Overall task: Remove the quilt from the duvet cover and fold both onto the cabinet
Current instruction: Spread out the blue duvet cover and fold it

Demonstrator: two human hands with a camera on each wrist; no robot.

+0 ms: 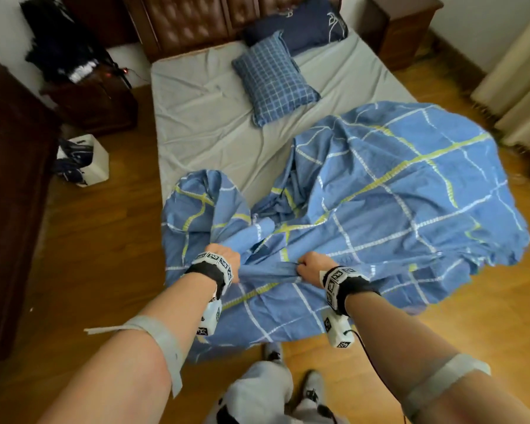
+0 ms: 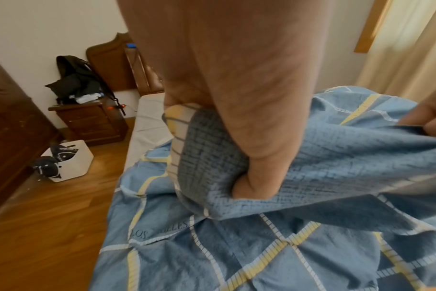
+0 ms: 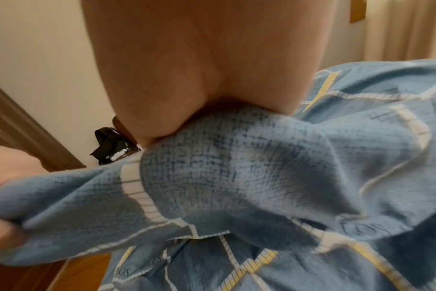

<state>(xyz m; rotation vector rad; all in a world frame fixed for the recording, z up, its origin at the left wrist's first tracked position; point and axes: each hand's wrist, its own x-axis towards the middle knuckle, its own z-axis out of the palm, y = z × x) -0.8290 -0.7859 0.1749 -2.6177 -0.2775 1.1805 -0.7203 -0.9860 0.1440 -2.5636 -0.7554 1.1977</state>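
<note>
Our left hand and right hand each clench the duvet cover, which billows toward one o'clock.

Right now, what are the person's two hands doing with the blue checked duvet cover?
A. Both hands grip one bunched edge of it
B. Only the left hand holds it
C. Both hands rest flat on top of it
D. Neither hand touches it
A: the head view shows the left hand and the right hand each curled round the same gathered edge of the blue checked duvet cover, stretched between them at the foot of the bed.
</note>
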